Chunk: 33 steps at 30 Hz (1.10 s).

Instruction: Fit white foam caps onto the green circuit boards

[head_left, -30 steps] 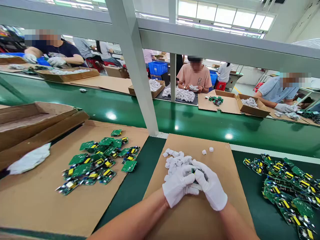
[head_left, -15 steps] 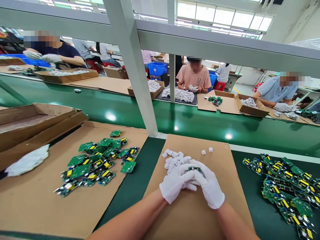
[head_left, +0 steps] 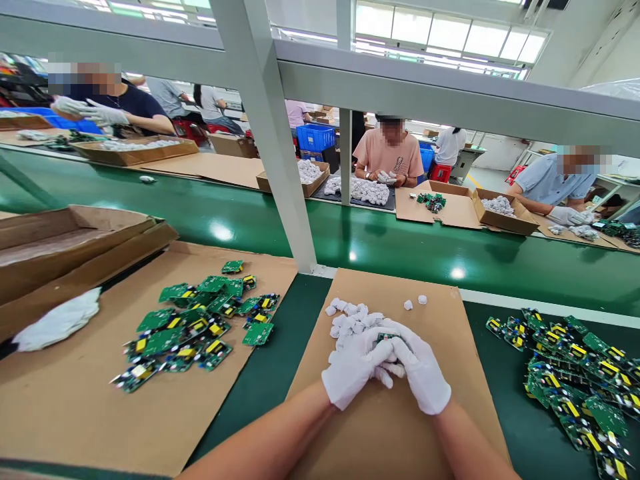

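My left hand [head_left: 353,367] and my right hand [head_left: 419,367], both in white gloves, meet over the middle cardboard sheet [head_left: 390,433]. Between their fingers they grip a small green circuit board [head_left: 388,337], mostly covered by the gloves. Just beyond my left hand lies a heap of small white pieces [head_left: 353,320], whose kind I cannot make out. Two more white pieces [head_left: 415,303] rest apart from the heap, farther back on the sheet.
Circuit boards with yellow parts [head_left: 195,327] cover part of the left cardboard; more boards [head_left: 575,380] are piled at right. A glove [head_left: 57,321] lies beside a cardboard box [head_left: 75,247]. A grey post [head_left: 280,147] rises before the green conveyor [head_left: 390,240]. Co-workers sit opposite.
My hands stay together around the circuit board, with the fingers shifting slightly and the board now more covered. A small item on the conveyor has moved a little left.
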{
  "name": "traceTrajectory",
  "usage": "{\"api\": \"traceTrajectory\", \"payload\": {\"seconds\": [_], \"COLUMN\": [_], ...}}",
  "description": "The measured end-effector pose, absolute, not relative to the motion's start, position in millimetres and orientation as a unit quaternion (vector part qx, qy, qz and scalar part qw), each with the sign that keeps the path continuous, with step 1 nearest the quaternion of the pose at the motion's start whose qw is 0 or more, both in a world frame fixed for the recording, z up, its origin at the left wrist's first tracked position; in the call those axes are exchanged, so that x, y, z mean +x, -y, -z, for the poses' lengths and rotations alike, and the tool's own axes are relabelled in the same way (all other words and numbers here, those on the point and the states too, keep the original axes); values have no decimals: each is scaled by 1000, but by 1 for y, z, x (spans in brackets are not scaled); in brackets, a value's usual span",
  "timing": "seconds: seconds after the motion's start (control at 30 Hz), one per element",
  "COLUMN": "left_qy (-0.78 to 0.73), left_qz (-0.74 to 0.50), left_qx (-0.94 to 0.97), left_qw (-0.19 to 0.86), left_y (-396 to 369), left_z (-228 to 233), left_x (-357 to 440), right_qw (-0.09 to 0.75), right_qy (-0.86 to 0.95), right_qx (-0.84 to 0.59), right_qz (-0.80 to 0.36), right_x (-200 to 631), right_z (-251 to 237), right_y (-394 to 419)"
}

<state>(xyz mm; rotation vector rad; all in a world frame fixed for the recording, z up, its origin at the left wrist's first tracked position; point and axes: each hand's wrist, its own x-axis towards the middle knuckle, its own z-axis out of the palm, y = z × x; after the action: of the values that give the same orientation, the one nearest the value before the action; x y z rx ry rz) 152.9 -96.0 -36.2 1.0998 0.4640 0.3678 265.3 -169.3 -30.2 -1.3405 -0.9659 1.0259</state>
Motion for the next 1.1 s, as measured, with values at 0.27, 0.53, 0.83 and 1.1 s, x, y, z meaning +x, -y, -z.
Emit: {"api": "traceTrajectory", "payload": {"seconds": [0.27, 0.53, 0.83, 1.1], "left_qy": [-126, -172, -141, -163], "left_qz": [-170, -134, -129, -130], "left_qx": [413, 430, 423, 448], "left_qw": [886, 876, 886, 869], "left_y": [94, 91, 91, 91], "left_z": [35, 20, 26, 30], "left_x": [151, 150, 148, 150], "right_qw": [539, 595, 571, 568], "right_qy": [405, 367, 382, 400], "right_qx": [-590, -505, -520, -533], "right_qz": [-444, -506, -509, -483], "right_x": [265, 272, 262, 264], "right_z": [31, 24, 29, 23], "right_y": [170, 170, 168, 169]}}
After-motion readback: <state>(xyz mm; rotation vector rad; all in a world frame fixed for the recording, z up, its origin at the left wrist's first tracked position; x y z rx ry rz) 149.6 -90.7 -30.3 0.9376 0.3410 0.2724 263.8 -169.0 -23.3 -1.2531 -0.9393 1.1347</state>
